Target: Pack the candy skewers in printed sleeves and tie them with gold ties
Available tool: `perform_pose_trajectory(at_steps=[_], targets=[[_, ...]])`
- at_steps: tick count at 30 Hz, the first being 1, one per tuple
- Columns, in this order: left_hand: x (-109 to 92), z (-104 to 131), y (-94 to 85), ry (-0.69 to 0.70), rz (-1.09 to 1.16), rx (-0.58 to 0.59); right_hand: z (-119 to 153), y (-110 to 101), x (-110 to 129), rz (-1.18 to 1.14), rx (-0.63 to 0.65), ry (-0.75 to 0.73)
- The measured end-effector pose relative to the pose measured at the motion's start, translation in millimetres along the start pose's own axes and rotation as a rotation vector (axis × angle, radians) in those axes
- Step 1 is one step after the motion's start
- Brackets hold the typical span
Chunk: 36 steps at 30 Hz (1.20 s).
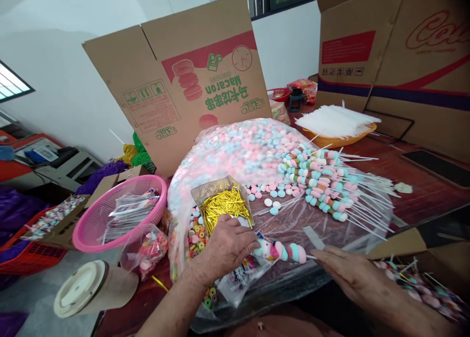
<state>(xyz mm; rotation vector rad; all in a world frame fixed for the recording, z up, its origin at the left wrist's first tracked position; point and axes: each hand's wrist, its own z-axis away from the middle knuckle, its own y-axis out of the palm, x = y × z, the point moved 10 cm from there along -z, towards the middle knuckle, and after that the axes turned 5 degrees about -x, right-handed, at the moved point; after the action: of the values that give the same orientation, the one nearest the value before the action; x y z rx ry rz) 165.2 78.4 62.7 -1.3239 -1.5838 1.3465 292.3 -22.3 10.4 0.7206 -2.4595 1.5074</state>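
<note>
A candy skewer (290,252) of pink, blue and white pieces lies across between my hands. My left hand (232,244) is closed around its left end, where a printed clear wrapper shows. On the right, the white stick runs into my right hand (348,273), whose fingers are pressed together on it; the thumb is hidden. Just behind my left hand is an open bag of gold twist ties (223,204). Printed clear bags (238,278) lie under my left hand. Finished-looking skewers (323,180) are piled beyond my right hand.
A big clear bag of pastel candies (227,146) covers the table's middle. At left stand a pink basket (82,229) of flat packets and a lidded cup (117,283). A yellow basket (323,140) holds white sticks. Cardboard boxes (147,97) rise behind; another box (407,244) stands right.
</note>
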Motion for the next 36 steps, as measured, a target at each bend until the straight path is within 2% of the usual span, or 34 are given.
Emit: perform_pose_trajectory(at_steps=[2,3,5,6,7,8,9,11,13,16,19,24,27,31,33,36], targets=[[5.1,-2.1,-5.8,-0.023,0.006,-0.048,-0.1,6.5,-3.2,-0.07,0.027,0.046],[13.5,-0.8,-13.6,-0.092,0.019,-0.137,0.4,9.1,-6.4,-0.109,0.037,0.079],[40.8,14.6,-36.1,-0.356,0.127,-0.45,1.2,11.9,-13.4,-0.188,0.039,0.154],[57.3,30.5,-41.3,-0.532,0.284,-0.631,1.2,13.2,-15.8,-0.227,0.036,0.19],[71.4,47.1,-35.4,-0.705,0.51,-0.782,0.4,14.3,-16.6,-0.264,0.03,0.216],[79.7,59.1,-20.2,-0.852,0.761,-0.883,-1.1,16.3,-15.4,-0.298,0.027,0.235],[80.6,61.0,2.3,-0.955,1.046,-0.899,-3.0,19.9,-12.5,-0.328,0.035,0.251],[68.9,48.1,31.2,-1.02,1.376,-0.825,-8.0,30.4,-2.4,-0.379,0.074,0.271],[60.2,33.5,43.8,-1.033,1.629,-0.809,-13.1,41.5,10.9,-0.427,0.111,0.277],[60.7,24.4,52.6,-1.121,1.957,-0.893,-19.3,50.3,29.3,-0.507,0.108,0.263],[63.3,28.1,58.4,-1.236,2.011,-0.942,-24.2,52.3,41.0,-0.552,0.069,0.245],[59.3,35.1,66.9,-1.231,1.978,-1.028,-31.0,62.7,47.8,-0.586,0.06,0.326],[62.0,37.0,67.1,-1.212,1.982,-0.973,-31.7,71.6,49.9,-0.608,0.109,0.357],[69.1,39.5,56.7,-1.167,1.891,-0.894,-29.8,82.9,63.2,-0.631,0.256,0.253],[62.9,35.5,57.8,-1.13,1.91,-0.874,-30.9,83.1,61.7,-0.633,0.234,0.278],[45.9,32.7,71.9,-1.141,1.957,-0.901,-35.3,82.2,57.0,-0.663,0.148,0.349]])
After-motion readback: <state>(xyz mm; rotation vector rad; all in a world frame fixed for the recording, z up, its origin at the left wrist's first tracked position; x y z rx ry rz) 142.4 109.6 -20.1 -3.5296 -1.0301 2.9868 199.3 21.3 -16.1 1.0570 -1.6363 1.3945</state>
